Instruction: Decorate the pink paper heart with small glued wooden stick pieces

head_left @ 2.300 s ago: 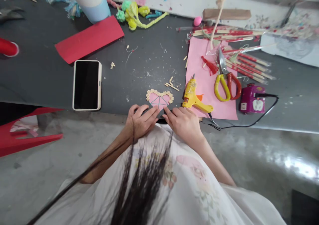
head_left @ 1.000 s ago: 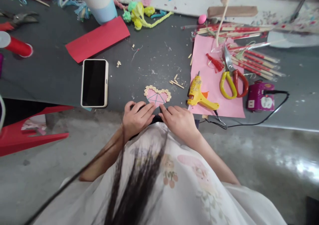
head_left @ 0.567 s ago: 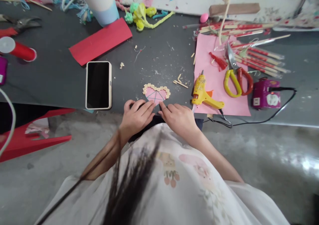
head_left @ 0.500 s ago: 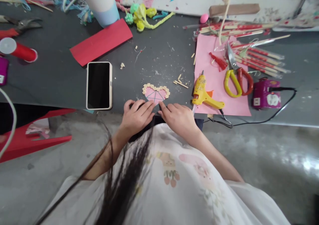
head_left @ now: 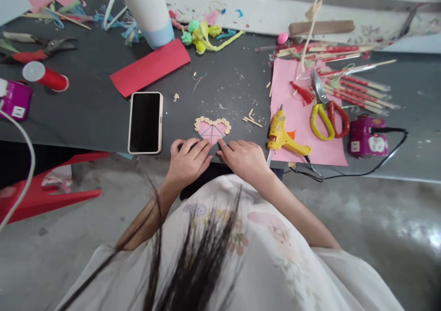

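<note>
A pink paper heart (head_left: 207,131) with dark drawn lines lies near the table's front edge. Small pale stick pieces (head_left: 199,123) border its two upper lobes in a scalloped rim. My left hand (head_left: 189,159), fingers bent, grips the heart's lower left side with the index fingertip on top. From the other side, my right hand (head_left: 243,159) holds the lower right edge near the point. The heart's tip and the undersides of both hands are hidden. To the right, a few short cut sticks (head_left: 253,121) lie loose, and a yellow glue gun (head_left: 284,134) rests on pink paper (head_left: 330,152).
Left of my hands is a phone (head_left: 145,122), with a red card strip (head_left: 151,67) behind it. Scissors (head_left: 322,118), wrapped sticks (head_left: 361,90) and a purple box (head_left: 368,136) with a black cable sit right. Pliers (head_left: 51,49) and red thread (head_left: 48,76) lie far left.
The camera view has shifted slightly, so the table things appear lower and further right. The heart has moved a little left relative to the cut sticks, with both hands still at it.
</note>
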### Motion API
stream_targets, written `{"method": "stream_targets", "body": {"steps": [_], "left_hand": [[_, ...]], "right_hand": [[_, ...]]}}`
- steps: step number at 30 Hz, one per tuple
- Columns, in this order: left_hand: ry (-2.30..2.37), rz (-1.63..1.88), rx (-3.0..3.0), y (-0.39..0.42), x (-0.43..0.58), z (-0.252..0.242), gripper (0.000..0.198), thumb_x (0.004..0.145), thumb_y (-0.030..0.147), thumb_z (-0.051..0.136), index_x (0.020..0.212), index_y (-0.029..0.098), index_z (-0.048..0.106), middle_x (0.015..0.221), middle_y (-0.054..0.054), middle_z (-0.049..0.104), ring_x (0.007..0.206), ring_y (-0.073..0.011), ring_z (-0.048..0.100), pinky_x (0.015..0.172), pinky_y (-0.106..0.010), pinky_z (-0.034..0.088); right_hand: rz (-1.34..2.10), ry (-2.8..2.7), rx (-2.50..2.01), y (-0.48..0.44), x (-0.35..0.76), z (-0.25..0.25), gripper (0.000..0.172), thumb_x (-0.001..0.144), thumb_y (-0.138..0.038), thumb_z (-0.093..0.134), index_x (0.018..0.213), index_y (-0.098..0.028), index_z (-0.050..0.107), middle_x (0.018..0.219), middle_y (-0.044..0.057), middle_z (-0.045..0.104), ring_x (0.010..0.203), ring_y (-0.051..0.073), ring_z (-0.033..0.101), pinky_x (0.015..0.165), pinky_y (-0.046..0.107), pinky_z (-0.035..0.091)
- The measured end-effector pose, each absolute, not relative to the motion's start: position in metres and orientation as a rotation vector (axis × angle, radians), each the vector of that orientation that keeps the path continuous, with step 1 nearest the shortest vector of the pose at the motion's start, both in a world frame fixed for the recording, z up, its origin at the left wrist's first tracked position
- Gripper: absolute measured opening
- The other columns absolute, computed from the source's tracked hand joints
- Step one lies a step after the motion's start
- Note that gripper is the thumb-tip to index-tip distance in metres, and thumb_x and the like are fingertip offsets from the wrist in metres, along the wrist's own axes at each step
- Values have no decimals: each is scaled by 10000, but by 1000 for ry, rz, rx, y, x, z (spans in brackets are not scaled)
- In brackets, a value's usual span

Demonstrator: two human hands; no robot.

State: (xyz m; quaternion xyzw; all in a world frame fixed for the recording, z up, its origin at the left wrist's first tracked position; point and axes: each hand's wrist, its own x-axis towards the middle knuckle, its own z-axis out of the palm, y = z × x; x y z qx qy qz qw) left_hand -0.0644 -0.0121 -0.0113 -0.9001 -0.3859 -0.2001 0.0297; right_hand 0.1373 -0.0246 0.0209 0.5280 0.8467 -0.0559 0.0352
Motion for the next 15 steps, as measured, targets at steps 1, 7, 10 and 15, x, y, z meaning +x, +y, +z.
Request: {"method": "stream_targets", "body": {"steps": [1, 7, 10, 15], "left_hand": [[-1202, -610, -2768, -12, -65, -11, 307, 955, 300, 533, 1233, 208, 624, 1208, -42, 719, 1043, -228, 616, 922, -434, 317], [-1307, -660, -2696, -8, -69, -10, 268, 937, 292, 552, 1183, 222, 632, 1169, -15, 733, 1034, -228, 616, 922, -431, 322], [-1358, -694, -2684, -5, -71, -10, 231, 912, 240, 561, 1122, 209, 651, 1156, -31, 737, 1037, -242, 615, 922, -432, 322], [-1406, -725, -2701, -1, -74, -10, 174, 878, 186, 550, 1010, 220, 658, 1186, -26, 723, 1070, -245, 596, 933, -437, 318]], "right_hand": [[-178, 2603, 1616, -23, 137, 21, 454, 1049, -337, 290, 1353, -128, 556, 894, 100, 705, 810, 210, 626, 637, 347, 292], [-209, 2580, 1618, -21, 138, 24, 434, 1051, -323, 286, 1342, -147, 556, 894, 89, 706, 813, 202, 633, 639, 341, 286], [-209, 2570, 1626, -20, 137, 25, 434, 1053, -332, 281, 1340, -158, 557, 894, 80, 702, 823, 201, 639, 636, 336, 277], [-207, 2569, 1643, -21, 136, 24, 430, 1052, -329, 281, 1327, -162, 565, 873, 74, 696, 813, 198, 642, 628, 336, 266]]}}
